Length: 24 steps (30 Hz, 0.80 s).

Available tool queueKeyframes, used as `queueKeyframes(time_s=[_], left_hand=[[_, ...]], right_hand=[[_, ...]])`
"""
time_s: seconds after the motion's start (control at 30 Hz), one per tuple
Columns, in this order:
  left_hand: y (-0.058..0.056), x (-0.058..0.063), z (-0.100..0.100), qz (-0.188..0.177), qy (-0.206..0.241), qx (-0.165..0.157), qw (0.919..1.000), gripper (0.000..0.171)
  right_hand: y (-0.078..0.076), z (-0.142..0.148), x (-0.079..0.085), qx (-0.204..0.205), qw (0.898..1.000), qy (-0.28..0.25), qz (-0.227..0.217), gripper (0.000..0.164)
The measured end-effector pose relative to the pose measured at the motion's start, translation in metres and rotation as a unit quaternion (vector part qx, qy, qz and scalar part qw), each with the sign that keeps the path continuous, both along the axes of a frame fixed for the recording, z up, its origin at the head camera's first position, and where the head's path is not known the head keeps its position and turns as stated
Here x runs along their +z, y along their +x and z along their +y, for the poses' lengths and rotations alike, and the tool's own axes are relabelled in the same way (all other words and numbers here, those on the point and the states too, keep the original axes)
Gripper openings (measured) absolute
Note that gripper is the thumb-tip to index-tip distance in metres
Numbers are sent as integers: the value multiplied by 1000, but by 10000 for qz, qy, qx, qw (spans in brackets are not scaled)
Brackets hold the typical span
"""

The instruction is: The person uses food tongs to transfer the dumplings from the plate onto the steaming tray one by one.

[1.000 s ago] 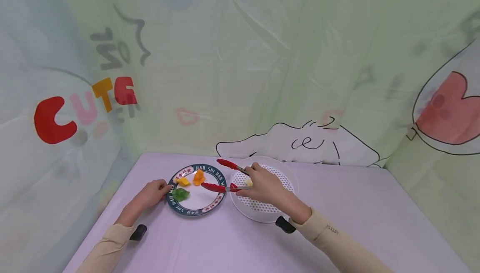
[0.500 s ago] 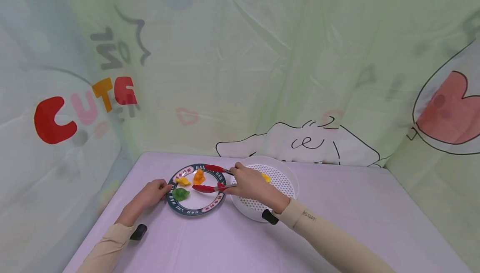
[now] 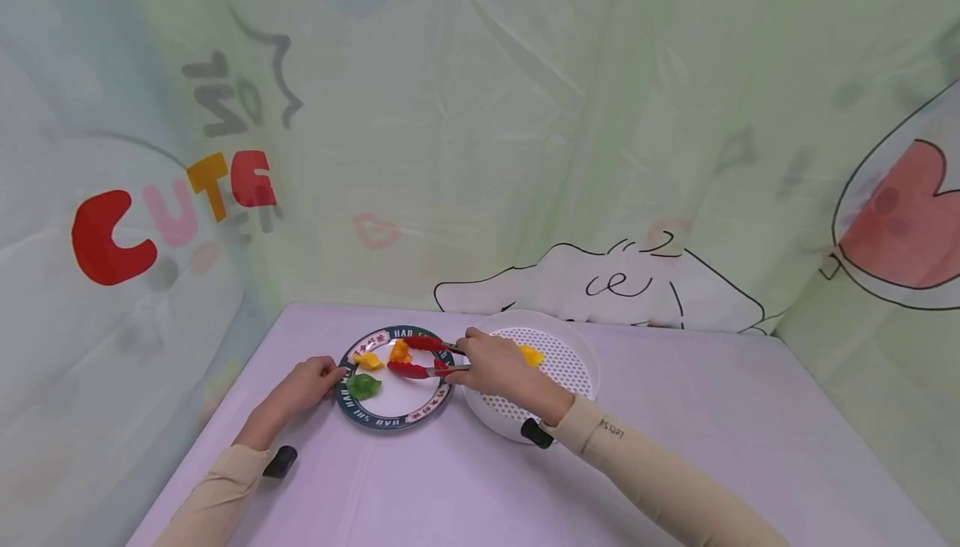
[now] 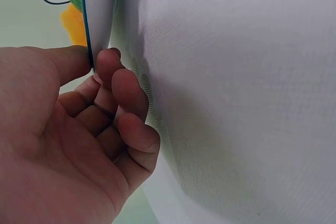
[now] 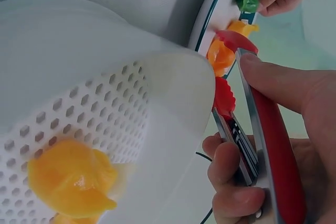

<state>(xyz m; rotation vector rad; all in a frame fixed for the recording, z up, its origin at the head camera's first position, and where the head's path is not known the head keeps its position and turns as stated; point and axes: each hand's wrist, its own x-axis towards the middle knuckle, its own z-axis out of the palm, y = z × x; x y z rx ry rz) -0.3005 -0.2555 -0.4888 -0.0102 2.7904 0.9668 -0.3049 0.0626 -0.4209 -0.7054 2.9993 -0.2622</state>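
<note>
My left hand (image 3: 309,382) pinches the left rim of a round plate (image 3: 393,422) with a dark lettered border, thumb above and fingers below in the left wrist view. My right hand (image 3: 498,366) grips red-tipped metal tongs (image 5: 275,156). Their parted tips reach over the plate, either side of an orange dumpling-shaped piece (image 3: 400,352). I cannot tell whether they touch it. A yellow piece (image 3: 368,361) and a green piece (image 3: 363,387) lie on the plate's left half.
Right of the plate stands a round white perforated basket (image 3: 588,355), partly under my right hand. Yellow dumpling-shaped pieces (image 5: 71,179) lie in it. Printed fabric walls (image 3: 450,155) rise behind and beside the lilac-covered table (image 3: 675,414).
My right hand has moved left with the tongs, from over the basket to the plate, uncovering a yellow piece in the basket. The tips have come closer together. My left hand stays at the rim.
</note>
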Motion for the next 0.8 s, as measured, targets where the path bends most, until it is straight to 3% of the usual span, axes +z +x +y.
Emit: queueKeyframes(time_s=[0.8], left_hand=[[0, 1, 2, -21, -19, 11, 10000, 25]], right_hand=[[10, 5, -1, -117, 9985, -514, -164, 45]])
